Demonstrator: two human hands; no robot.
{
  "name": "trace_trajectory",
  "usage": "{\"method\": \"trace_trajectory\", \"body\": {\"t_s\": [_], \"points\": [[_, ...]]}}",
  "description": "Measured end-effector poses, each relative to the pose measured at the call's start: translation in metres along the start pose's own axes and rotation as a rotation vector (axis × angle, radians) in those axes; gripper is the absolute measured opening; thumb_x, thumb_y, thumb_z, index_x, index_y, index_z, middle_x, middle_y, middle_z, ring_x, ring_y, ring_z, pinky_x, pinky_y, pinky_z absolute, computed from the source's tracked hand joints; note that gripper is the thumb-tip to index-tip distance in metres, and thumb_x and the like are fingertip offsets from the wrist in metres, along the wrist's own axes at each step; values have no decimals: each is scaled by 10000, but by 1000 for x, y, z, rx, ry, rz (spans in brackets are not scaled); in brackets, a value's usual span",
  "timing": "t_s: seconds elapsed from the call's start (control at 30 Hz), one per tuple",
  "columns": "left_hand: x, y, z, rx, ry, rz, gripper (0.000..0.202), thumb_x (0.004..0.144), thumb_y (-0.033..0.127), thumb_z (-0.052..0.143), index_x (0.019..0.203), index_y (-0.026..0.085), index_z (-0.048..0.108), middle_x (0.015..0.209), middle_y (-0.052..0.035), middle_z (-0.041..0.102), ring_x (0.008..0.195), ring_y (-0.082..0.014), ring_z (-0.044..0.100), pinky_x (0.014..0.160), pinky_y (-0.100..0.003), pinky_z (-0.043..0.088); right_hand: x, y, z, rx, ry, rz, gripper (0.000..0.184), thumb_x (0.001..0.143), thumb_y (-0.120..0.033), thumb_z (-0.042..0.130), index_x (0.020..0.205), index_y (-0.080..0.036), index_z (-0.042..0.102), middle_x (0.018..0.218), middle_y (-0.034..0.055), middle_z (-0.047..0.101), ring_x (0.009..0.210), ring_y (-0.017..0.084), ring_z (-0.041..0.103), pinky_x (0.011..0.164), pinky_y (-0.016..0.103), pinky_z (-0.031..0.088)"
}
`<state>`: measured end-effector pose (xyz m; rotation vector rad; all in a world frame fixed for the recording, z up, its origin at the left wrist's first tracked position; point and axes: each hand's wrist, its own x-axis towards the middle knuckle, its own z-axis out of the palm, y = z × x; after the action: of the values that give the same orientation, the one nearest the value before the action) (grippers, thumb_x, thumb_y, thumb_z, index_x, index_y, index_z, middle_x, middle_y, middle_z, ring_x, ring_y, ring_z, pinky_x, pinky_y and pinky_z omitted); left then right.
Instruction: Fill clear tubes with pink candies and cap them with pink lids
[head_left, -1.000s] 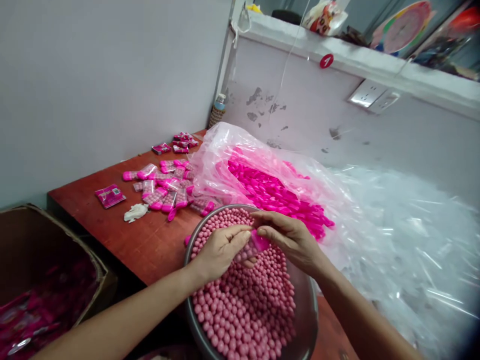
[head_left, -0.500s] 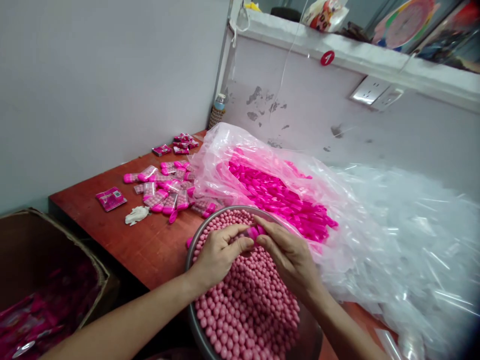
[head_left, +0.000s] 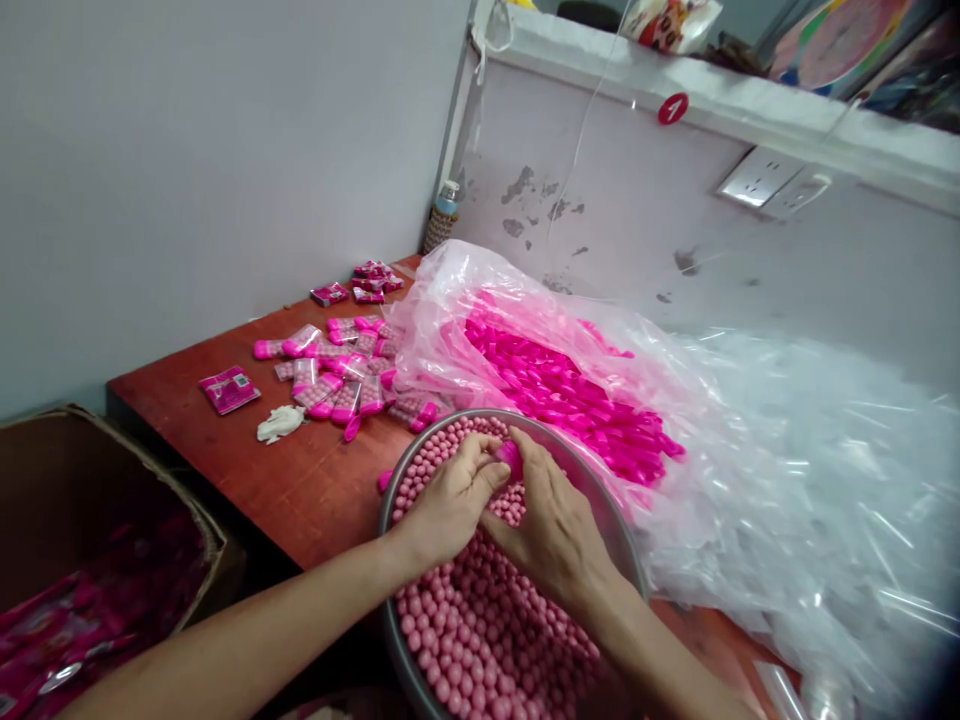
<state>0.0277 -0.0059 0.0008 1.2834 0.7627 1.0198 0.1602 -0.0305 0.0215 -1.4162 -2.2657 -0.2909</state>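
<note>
Beads (head_left: 465, 650) fill most of the grey bowl (head_left: 604, 495) in the head view, its right inner wall showing. Above them the left hand (head_left: 442, 510) pinches a pink cap (head_left: 511, 458) between thumb and fingers; what lies beneath the cap is hidden. The right hand (head_left: 559, 525) has its fingers at the cap's right side, thumb spread away from them. Capped tubes (head_left: 346, 402) of beads lie heaped on the red table (head_left: 315, 500), left of the bowl. Behind it, an open bag (head_left: 465, 265) holds pink pieces (head_left: 562, 385); clear plastic (head_left: 810, 480) spreads rightward.
</note>
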Motion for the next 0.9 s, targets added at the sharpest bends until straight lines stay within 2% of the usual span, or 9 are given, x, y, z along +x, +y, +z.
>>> {"method": "trace_trajectory", "body": {"t_s": [0.13,0.37,0.5,0.6,0.73,0.8,0.9], "points": [[-1,1,0,1,59,-22,220,886,306,442,1073,192,468,947,-43,614,932,-186,571,871,-328,423,5,-5,4,-87,39,8,630,754,-364,548,1273,-54,369,1131,228,583,995,323,595,764,448,533],[-7,8,-1,62,74,7,295,881,255,453,1172,206,435,1072,-76,606,1033,-209,555,936,-351,380,7,1,5,-126,69,-86,549,759,-383,502,1199,-58,460,956,203,657,777,280,652,587,331,523],[-5,6,-2,-17,87,-3,340,866,263,490,1198,212,447,1094,-69,604,1039,-204,553,964,-345,357,9,2,8,-85,59,-97,570,767,-408,508,1207,-48,464,951,200,656,802,279,650,633,336,528],[0,8,-1,-278,104,-76,328,852,279,520,1164,199,458,1123,-69,600,1034,-192,563,938,-316,384,12,4,7,2,5,-77,689,764,-442,559,1308,-67,361,1130,216,596,984,303,608,769,388,523],[5,14,2,-529,116,-205,315,830,274,563,1124,186,490,1062,-53,623,942,-155,593,823,-243,436,12,14,4,177,-105,-29,985,715,-536,615,1424,-101,88,1352,234,406,1207,326,453,893,463,469],[5,16,3,-573,116,-242,287,813,245,587,1087,182,527,1023,-41,630,880,-132,599,742,-201,451,11,19,3,246,-121,4,1006,715,-535,622,1434,-140,38,1382,215,374,1238,310,421,920,458,455],[7,18,-3,-631,100,-252,259,794,196,605,1048,185,554,937,-26,646,779,-117,614,670,-188,471,8,23,3,249,-93,25,999,715,-516,633,1437,-154,46,1385,211,373,1246,318,408,946,478,431]]}}
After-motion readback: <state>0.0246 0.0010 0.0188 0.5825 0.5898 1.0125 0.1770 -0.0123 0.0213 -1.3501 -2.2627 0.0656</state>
